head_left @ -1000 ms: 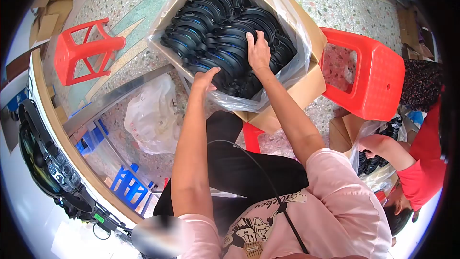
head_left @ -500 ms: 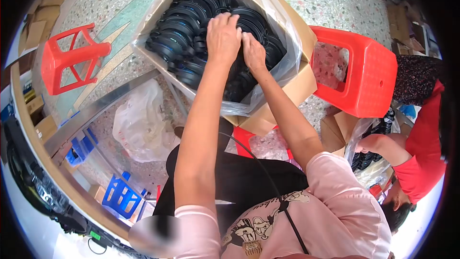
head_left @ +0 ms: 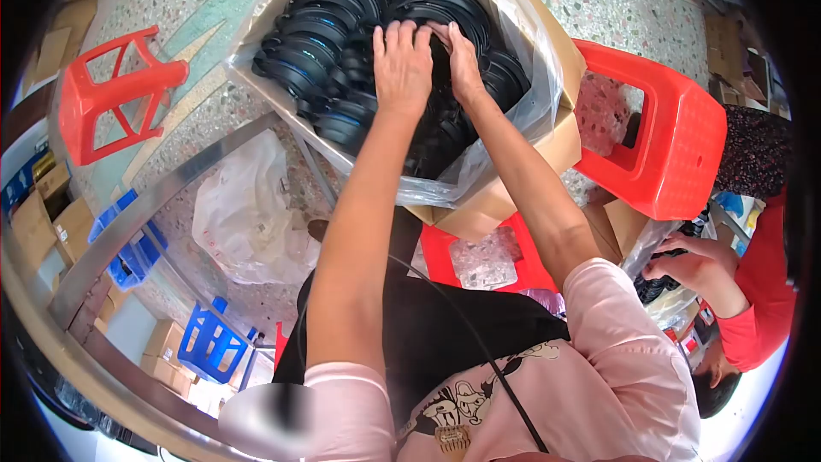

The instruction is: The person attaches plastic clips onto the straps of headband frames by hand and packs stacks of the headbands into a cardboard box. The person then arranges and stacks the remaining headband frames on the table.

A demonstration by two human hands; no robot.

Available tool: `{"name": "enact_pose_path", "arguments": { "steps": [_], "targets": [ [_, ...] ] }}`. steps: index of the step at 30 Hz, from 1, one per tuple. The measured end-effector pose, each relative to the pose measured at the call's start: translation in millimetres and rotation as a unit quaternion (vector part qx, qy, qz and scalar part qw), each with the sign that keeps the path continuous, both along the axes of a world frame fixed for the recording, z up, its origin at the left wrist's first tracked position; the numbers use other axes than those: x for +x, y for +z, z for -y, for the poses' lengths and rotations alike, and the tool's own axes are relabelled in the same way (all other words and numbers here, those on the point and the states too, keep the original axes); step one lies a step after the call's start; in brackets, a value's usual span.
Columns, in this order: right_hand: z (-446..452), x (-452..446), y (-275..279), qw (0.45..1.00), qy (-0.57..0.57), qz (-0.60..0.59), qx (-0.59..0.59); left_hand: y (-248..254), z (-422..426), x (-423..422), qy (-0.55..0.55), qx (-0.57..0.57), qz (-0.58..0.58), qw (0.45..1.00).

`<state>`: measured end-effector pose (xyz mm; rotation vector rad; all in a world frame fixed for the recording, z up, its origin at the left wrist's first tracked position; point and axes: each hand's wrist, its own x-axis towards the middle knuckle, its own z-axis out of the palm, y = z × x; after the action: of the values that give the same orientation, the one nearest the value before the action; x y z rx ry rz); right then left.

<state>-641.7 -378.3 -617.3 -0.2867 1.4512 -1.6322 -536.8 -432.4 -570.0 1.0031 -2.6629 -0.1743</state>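
A cardboard box [head_left: 569, 141] lined with clear plastic holds rows of black ring-shaped parts [head_left: 329, 13], some with a bluish sheen; their exact kind is unclear. Both my hands reach down into it. My left hand [head_left: 402, 73] has its fingers bent over a dark part in the middle of the box. Opposite it, my right hand [head_left: 463, 64] curls around the other side of what looks like the same dark part. Its fingertips partly hide behind the part, and my hands cover much of it.
A red stool [head_left: 684, 145] stands right of the box, another red stool [head_left: 85, 103] at the left. A white plastic bag [head_left: 244, 214] lies below the metal frame [head_left: 171, 188]. Blue plastic stools [head_left: 209, 342] sit lower left. At right, a co-worker's hand [head_left: 697, 269] is over another box.
My hands have drawn slightly apart, and the right hand has turned and moved up and right. The view has shifted a little. The co-worker's hand has changed its pose.
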Motion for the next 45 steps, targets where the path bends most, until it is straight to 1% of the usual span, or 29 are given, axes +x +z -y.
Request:
{"name": "enact_pose_path", "arguments": {
  "steps": [1, 3, 4, 5, 6, 7, 8, 10, 11, 13, 14, 15, 17, 18, 21, 22, 25, 28, 29, 30, 31, 32, 35, 36, 37, 39, 42, 43, 45],
  "targets": [
    [-4, -2, -6, 0.999, 0.023, -0.031, 0.016, -2, 5, -2, 0.004, 0.005, -0.001, 1.0],
    [-6, -5, 6, 0.992, 0.069, -0.093, 0.046, -11, 14, -7, 0.006, 0.032, 0.019, 0.999],
    [-8, -5, -11, 0.981, 0.1, -0.158, 0.046, -14, 15, -6, 0.005, 0.039, 0.013, 0.999],
    [-14, -6, -4, 0.961, 0.114, -0.238, 0.081, -13, 16, -4, 0.001, 0.045, 0.009, 0.999],
    [-26, -2, 13, 0.934, 0.126, -0.315, 0.116, -11, 15, -3, -0.004, 0.052, 0.005, 0.999],
    [-35, 1, 35, 0.898, 0.136, -0.392, 0.147, -9, 16, -2, -0.013, 0.062, -0.034, 0.997],
    [-46, 7, 64, 0.9, 0.146, -0.377, 0.161, -6, 15, -1, -0.021, 0.071, -0.073, 0.995],
    [-68, 23, 81, 0.842, 0.166, -0.503, 0.103, 5, 16, 10, -0.028, 0.073, -0.155, 0.985],
    [-76, 34, 84, 0.809, 0.175, -0.556, 0.074, 15, 15, 23, 0.009, 0.08, -0.182, 0.98],
    [-80, 58, 84, 0.771, 0.253, -0.584, 0.007, 45, 13, 50, 0.075, 0.089, -0.237, 0.965],
    [-74, 70, 82, 0.743, 0.294, -0.6, -0.036, 60, 8, 61, 0.156, 0.112, -0.258, 0.947],
    [-67, 82, 78, 0.711, 0.333, -0.615, -0.076, 67, 8, 77, 0.219, 0.14, -0.254, 0.932],
    [-45, 102, 70, 0.681, 0.379, -0.613, -0.132, 71, 10, 97, 0.296, 0.186, -0.322, 0.88],
    [-34, 108, 64, 0.671, 0.383, -0.621, -0.137, 65, 15, 109, 0.305, 0.199, -0.343, 0.866],
    [-4, 110, 35, 0.65, 0.372, -0.643, -0.16, 47, 13, 121, 0.316, 0.194, -0.345, 0.862],
    [2, 107, 23, 0.636, 0.371, -0.656, -0.166, 40, 14, 123, 0.312, 0.236, -0.363, 0.846],
    [12, 106, 0, 0.665, 0.35, -0.633, -0.185, 52, 10, 109, 0.328, 0.158, -0.246, 0.899],
    [6, 109, 8, 0.676, 0.35, -0.626, -0.168, 37, -1, 111, 0.351, 0.168, -0.209, 0.897],
    [3, 109, 16, 0.693, 0.343, -0.61, -0.174, 33, -2, 112, 0.359, 0.162, -0.204, 0.896],
    [-1, 108, 27, 0.717, 0.333, -0.585, -0.178, 38, -4, 114, 0.357, 0.214, -0.217, 0.883],
    [-7, 105, 36, 0.742, 0.325, -0.557, -0.183, 34, -5, 119, 0.355, 0.22, -0.212, 0.884],
    [-11, 96, 43, 0.728, 0.322, -0.574, -0.192, 38, -7, 117, 0.347, 0.206, -0.205, 0.892],
    [-19, 51, 67, 0.703, 0.208, -0.668, -0.128, 46, -21, 105, 0.316, 0.171, -0.193, 0.913],
    [-15, 40, 66, 0.719, 0.197, -0.66, -0.094, 49, -25, 99, 0.28, 0.162, -0.169, 0.931],
    [-11, 35, 62, 0.733, 0.193, -0.648, -0.074, 48, -31, 93, 0.271, 0.168, -0.152, 0.936],
    [0, 41, 40, 0.708, 0.197, -0.678, -0.037, 34, -38, 87, 0.307, 0.188, -0.089, 0.929],
    [21, 49, 18, 0.685, 0.186, -0.704, -0.031, 15, -28, 97, 0.282, 0.183, -0.052, 0.94],
    [22, 49, 18, 0.671, 0.186, -0.717, -0.02, 15, -24, 101, 0.279, 0.206, -0.066, 0.935],
    [23, 46, 18, 0.67, 0.196, -0.716, -0.019, 31, -19, 105, 0.291, 0.282, -0.147, 0.903]
  ]
}}
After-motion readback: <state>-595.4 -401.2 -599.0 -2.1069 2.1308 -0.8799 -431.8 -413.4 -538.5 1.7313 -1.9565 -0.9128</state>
